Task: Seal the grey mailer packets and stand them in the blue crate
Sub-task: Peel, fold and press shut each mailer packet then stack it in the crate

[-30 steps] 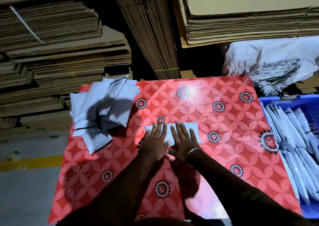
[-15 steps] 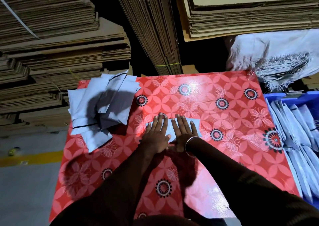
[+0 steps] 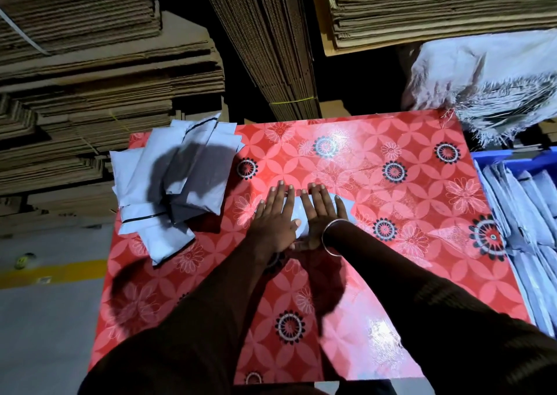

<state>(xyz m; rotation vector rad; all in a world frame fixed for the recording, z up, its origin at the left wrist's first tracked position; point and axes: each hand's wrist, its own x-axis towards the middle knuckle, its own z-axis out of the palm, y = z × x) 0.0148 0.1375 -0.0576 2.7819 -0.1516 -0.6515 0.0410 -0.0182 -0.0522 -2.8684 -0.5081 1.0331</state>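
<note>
Both flat hands, left hand (image 3: pixel 275 221) and right hand (image 3: pixel 319 217), fingers straight, press one thin grey plastic mailer packet (image 3: pixel 294 214) onto the red flowered tabletop (image 3: pixel 376 274); it looks light, limp, slick, so pinch an edge; blue plastic crate (image 3: pixel 494 153) at 3 o'clock

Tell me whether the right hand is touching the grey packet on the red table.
Touching. The head view shows the right hand lying flat, fingers straight, on the grey packet, with no gap; the left hand presses it too.
</note>
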